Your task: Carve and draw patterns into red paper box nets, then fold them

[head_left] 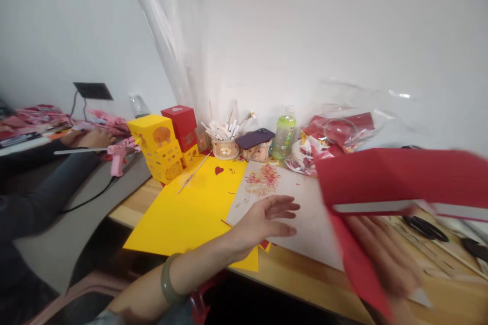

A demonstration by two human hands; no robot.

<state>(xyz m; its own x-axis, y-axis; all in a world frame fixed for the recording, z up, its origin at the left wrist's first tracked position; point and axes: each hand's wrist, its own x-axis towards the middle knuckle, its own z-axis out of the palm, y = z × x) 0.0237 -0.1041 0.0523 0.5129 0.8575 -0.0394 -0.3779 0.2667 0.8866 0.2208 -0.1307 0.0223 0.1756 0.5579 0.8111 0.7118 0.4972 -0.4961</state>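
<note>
My left hand (pixel 271 219) hovers above a white sheet (pixel 305 228), its fingers apart and nothing in them. A green bangle (pixel 172 278) circles that wrist. At the right, my right hand (pixel 389 254) grips a large folded piece of red paper (pixel 381 175), held up over the table and smeared by motion. A white strip (pixel 373 206) runs along its fold; the fingertips are hidden by the paper. Yellow paper (pixel 186 213) lies left of the white sheet, bearing a small red heart (pixel 219 170). Colourful paper shreds (pixel 263 177) are piled on the white sheet.
Yellow boxes (pixel 156 144) and a red box (pixel 181 124) stand at the back left, near a pink glue gun (pixel 117 160). A phone (pixel 255 136), a green bottle (pixel 284 132) and scissors (pixel 425 227) are around. Another person's hand (pixel 97 138) works at far left.
</note>
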